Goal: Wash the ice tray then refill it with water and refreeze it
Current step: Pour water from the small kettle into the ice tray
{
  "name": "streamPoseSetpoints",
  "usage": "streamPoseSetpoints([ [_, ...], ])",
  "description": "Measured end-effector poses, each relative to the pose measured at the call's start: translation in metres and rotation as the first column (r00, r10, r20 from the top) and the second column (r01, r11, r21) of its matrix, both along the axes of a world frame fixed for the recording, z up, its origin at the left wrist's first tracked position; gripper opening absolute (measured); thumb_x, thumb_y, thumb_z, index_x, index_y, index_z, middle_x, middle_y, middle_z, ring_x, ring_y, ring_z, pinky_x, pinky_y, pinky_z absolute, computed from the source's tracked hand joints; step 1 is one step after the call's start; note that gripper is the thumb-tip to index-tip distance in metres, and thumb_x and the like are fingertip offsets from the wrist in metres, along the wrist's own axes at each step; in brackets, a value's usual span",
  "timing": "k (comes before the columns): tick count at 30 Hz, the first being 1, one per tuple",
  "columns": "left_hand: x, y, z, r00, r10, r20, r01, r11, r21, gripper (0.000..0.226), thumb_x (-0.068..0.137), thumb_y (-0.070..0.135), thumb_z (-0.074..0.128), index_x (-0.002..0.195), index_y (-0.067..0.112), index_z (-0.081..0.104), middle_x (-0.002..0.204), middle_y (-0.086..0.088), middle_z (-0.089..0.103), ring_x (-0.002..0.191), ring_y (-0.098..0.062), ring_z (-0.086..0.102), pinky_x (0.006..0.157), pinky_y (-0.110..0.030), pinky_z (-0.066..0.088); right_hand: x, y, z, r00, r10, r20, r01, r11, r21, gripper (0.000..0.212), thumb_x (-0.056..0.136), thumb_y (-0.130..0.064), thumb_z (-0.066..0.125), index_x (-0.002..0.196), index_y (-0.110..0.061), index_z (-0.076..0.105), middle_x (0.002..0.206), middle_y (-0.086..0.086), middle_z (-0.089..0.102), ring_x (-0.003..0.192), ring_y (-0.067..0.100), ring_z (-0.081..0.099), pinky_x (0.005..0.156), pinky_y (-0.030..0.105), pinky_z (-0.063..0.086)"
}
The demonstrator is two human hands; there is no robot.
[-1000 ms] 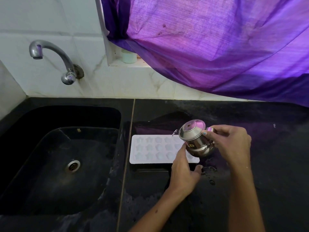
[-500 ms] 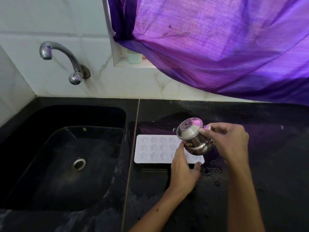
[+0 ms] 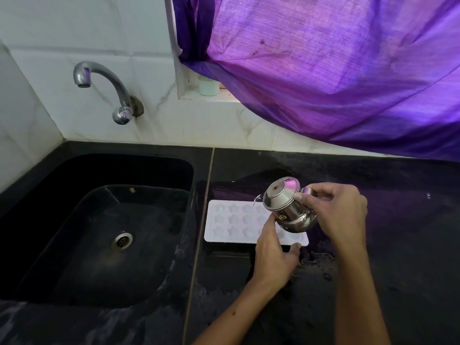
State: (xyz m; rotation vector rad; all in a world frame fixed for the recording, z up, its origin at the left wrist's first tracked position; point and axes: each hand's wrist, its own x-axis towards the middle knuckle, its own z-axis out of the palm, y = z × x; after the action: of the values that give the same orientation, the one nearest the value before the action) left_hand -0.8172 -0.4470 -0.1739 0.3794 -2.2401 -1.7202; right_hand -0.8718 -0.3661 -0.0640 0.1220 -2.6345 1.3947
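Refill | my right hand [image 3: 336,215] grips small steel spouted pot [image 3: 288,207], tilted | left hand [image 3: 273,255] fingers pinch white star-mould ice tray [image 3: 224,220] on black desk [image 3: 373,270] | pour slowly, cell by cell

white star-mould ice tray [image 3: 234,221], flat on counter

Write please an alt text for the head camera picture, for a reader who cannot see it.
A right hand tilts a small steel kettle over a white ice tray with star-shaped cups, while the left hand holds the tray's near edge on a wet black counter. A black sink and a tap are on the left.
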Motion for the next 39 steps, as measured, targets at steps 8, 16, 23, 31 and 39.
streamPoseSetpoints([
  [8,0.002,0.002,0.002,1.0,-0.011,0.015,0.011,1.0,-0.001,0.068,0.077,0.01,0.068,0.135,0.027,0.039,0.115,0.025,0.047,0.115,0.009,0.039,0.083,0.007,0.026,0.0,0.002,-0.001,1.0,-0.001,-0.006,0.001,1.0,0.022,0.01,0.072,-0.029,0.082,0.075,-0.028,0.072,0.068,-0.004,0.067,0.075,0.015,0.065,0.067,0.028,0.047],
  [16,0.002,0.002,0.001,1.0,-0.016,0.007,0.016,1.0,-0.007,0.068,0.076,0.011,0.069,0.134,0.029,0.039,0.12,0.023,0.049,0.12,0.004,0.041,0.086,0.002,0.029,0.004,0.003,0.001,1.0,0.001,-0.01,-0.001,1.0,-0.007,0.014,0.072,-0.027,0.082,0.071,-0.031,0.069,0.067,-0.007,0.066,0.073,0.01,0.064,0.063,0.025,0.044],
  [23,0.003,-0.002,0.005,0.998,0.049,-0.048,-0.05,0.999,-0.009,0.078,0.076,0.012,0.07,0.143,0.023,0.032,0.137,0.014,0.046,0.125,0.0,0.04,0.089,0.004,0.029,0.007,0.005,0.004,1.0,-0.008,0.006,0.009,0.987,-0.162,0.021,0.069,-0.025,0.085,0.065,-0.036,0.068,0.068,-0.009,0.071,0.074,0.01,0.07,0.076,0.042,0.059],
  [31,0.006,-0.012,0.006,0.997,0.061,-0.044,-0.062,0.998,-0.014,0.081,0.077,0.012,0.071,0.144,0.023,0.028,0.139,0.015,0.043,0.126,0.004,0.037,0.101,-0.009,0.033,0.007,-0.01,0.004,0.999,0.005,-0.033,-0.01,0.987,-0.161,0.024,0.071,-0.023,0.084,0.063,-0.036,0.066,0.063,-0.015,0.067,0.069,0.006,0.068,0.075,0.04,0.058],
  [39,0.012,-0.022,0.001,1.0,0.02,0.014,-0.02,1.0,0.004,0.069,0.077,0.012,0.07,0.136,0.027,0.037,0.12,0.023,0.049,0.103,0.03,0.036,0.083,0.008,0.026,0.003,-0.025,-0.004,0.999,0.045,-0.011,-0.045,0.999,0.025,0.012,0.074,-0.026,0.081,0.084,-0.022,0.076,0.067,-0.007,0.066,0.071,0.009,0.065,0.067,0.028,0.051],
])
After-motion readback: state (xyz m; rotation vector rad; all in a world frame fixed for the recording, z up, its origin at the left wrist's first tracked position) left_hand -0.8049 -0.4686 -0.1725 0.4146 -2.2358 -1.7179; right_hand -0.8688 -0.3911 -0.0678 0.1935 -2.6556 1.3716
